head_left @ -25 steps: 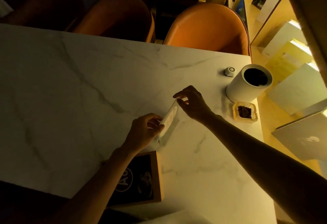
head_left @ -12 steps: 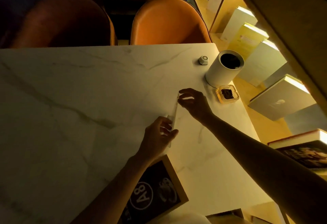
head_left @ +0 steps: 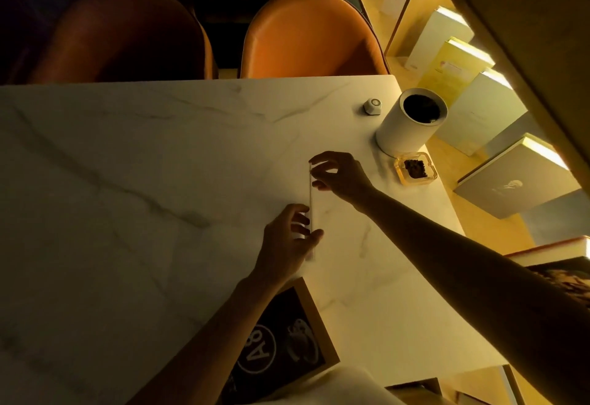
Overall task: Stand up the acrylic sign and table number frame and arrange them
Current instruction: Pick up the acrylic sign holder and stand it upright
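on the marble bench, right of middle: acrylic sign [head_left: 310, 200], seen edge-on from above, so it looks upright or close to it.
left grip: left hand [head_left: 285, 246] pinches the near end, thumb on one face and fingers on the other.
right grip: right hand [head_left: 339, 174] closes thumb and forefinger on the far end, the other fingers loose.
doing it well: i'd judge the sign is being settled on its base; keep both pinches light, press straight down, then let go one end at a time to see if it stays up.
risk: thin plate on a slick top, likely to skid or topple if nudged sideways.
sign material: clear, hard, flat, a pale line in this dim amber light; its foot i can't make out.
table number frame [head_left: 289, 344]: lying flat at the near edge, partly under the left forearm; light wooden border, black face, "a8" in white.
bench [head_left: 127, 165]: pale stone look, grey veins, smooth.
nearby: white cylinder [head_left: 410, 125] and amber ashtray [head_left: 415, 168], well clear.
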